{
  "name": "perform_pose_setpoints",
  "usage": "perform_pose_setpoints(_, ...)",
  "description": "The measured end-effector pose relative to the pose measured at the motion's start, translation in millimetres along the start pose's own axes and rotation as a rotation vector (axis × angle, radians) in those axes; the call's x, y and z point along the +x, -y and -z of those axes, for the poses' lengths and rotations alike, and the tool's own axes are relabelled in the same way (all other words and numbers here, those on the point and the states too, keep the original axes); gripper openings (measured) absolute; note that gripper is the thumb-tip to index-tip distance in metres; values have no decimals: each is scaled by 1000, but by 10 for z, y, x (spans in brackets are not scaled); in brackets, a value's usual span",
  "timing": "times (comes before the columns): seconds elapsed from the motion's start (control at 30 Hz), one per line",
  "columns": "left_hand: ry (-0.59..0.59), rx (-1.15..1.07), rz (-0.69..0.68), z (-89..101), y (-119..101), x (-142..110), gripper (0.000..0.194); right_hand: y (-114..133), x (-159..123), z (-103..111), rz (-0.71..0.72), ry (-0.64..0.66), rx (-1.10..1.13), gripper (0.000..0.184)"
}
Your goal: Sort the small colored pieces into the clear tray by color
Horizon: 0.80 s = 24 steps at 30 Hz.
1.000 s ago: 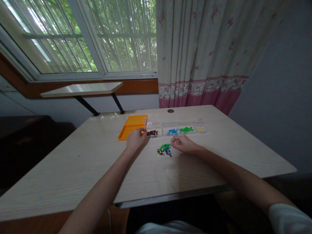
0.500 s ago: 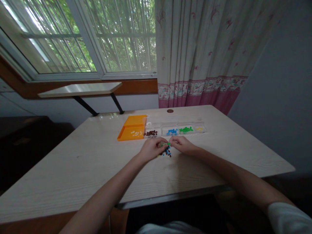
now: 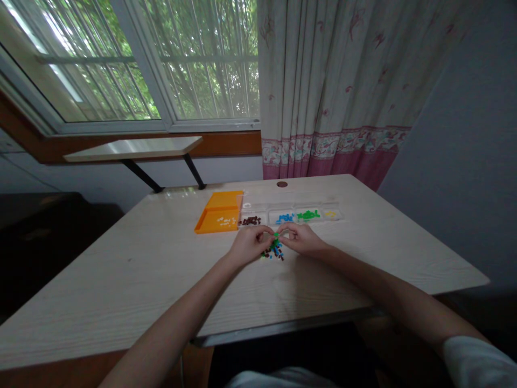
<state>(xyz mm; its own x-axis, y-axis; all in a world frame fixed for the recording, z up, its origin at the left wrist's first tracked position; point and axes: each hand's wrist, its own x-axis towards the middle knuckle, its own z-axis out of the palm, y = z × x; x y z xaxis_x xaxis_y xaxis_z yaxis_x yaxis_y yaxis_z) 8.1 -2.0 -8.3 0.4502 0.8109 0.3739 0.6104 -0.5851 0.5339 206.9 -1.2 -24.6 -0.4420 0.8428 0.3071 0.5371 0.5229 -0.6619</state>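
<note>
Between my two hands, just above the table, is a small green plastic piece (image 3: pixel 276 235). My left hand (image 3: pixel 248 243) pinches it from the left with thumb and forefinger. From the right, the fingertips of my right hand (image 3: pixel 301 238) close on the same piece. Right below the fingertips lies a loose pile of tiny pieces (image 3: pixel 278 251), brown, blue and green. Their exact shape is too small to make out.
Behind my hands stands a clear divided tray (image 3: pixel 264 216) holding brown pieces (image 3: pixel 250 221), blue pieces (image 3: pixel 285 218), green pieces (image 3: pixel 308 215) and yellow pieces (image 3: pixel 330 214). Left of it an orange open case (image 3: pixel 220 210) holds white bits. A raised shelf (image 3: pixel 137 146) stands at the back left.
My right hand has shifted slightly left, and both hands' fingertips now meet at the green piece. More of the pile shows beneath them.
</note>
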Motion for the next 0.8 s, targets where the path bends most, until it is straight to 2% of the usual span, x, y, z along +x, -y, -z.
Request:
perform_pose_setpoints(0.27, 50, 4, 7, 4, 4, 12, 22, 18, 6, 8, 76, -97, -107, 22)
perform_pose_setpoints(0.47, 202, 128, 59, 118, 168, 25, 26, 11, -11, 141, 114, -274, -152, 24)
perform_pose_setpoints(0.63, 284, 123, 16, 133, 220, 23, 27, -3, -38, 272, 152, -465, -163, 25)
perform_pose_setpoints(0.8, 342, 87, -56, 103, 214, 25, 29, -5, -40, 306, 211, -527, -181, 22)
